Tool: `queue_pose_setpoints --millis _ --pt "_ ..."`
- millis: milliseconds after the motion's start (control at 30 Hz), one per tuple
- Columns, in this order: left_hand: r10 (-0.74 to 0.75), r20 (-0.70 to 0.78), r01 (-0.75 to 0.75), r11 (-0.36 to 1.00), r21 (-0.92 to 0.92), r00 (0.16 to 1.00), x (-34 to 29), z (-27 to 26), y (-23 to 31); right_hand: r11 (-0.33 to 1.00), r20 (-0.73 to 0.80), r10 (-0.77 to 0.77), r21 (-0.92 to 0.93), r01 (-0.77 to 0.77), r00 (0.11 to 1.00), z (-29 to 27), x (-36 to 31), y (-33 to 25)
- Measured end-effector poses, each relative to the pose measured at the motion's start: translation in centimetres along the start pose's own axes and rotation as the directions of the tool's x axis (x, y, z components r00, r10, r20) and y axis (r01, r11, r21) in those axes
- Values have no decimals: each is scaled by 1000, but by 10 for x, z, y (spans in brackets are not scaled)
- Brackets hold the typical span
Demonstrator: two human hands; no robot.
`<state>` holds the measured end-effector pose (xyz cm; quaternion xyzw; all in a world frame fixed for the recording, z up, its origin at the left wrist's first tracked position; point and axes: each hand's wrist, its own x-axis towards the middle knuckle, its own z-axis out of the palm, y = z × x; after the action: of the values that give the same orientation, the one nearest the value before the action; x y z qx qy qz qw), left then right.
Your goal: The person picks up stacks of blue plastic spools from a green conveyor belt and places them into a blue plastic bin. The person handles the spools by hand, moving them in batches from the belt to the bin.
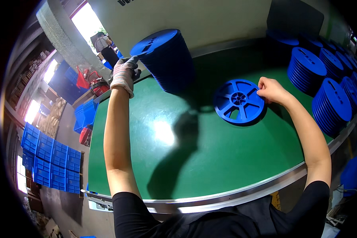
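On the green table, a blue plastic reel point(227, 107) with a spoked centre lies at a slight tilt. My bare right hand point(272, 91) pinches its right rim between thumb and fingers. To the left, a tall stack of blue reels point(171, 59) leans a little, its top face showing a slot. My left hand point(125, 72), in a pale grey-and-white work glove, is at the left rim of that stack near the top. Its fingertips meet or nearly meet the rim, with the thumb apart from them; actual contact is hard to make out.
Several more stacks of blue reels point(332, 102) stand along the right side of the table point(226, 158). A pale wall point(226, 20) runs behind it. Beyond the left edge are stacked blue crates point(53, 158), a red machine point(99, 86) and another person point(105, 47) by a bright opening.
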<state>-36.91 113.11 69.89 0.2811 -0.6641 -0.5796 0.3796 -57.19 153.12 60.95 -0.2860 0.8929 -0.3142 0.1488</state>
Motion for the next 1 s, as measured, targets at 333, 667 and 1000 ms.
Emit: queue_pose_setpoints --millis 333,667,1000 --pt "605 -47 -486 681 547 795 7 25 -35 885 -20 32 465 -19 999 -7 2 -5" --pt "556 -190 -455 797 398 809 12 45 -30 482 -277 -112 824 296 954 -46 9 -50" --pt "431 -398 -391 902 181 810 -11 24 -61 491 -544 -176 674 552 820 -34 76 -214"
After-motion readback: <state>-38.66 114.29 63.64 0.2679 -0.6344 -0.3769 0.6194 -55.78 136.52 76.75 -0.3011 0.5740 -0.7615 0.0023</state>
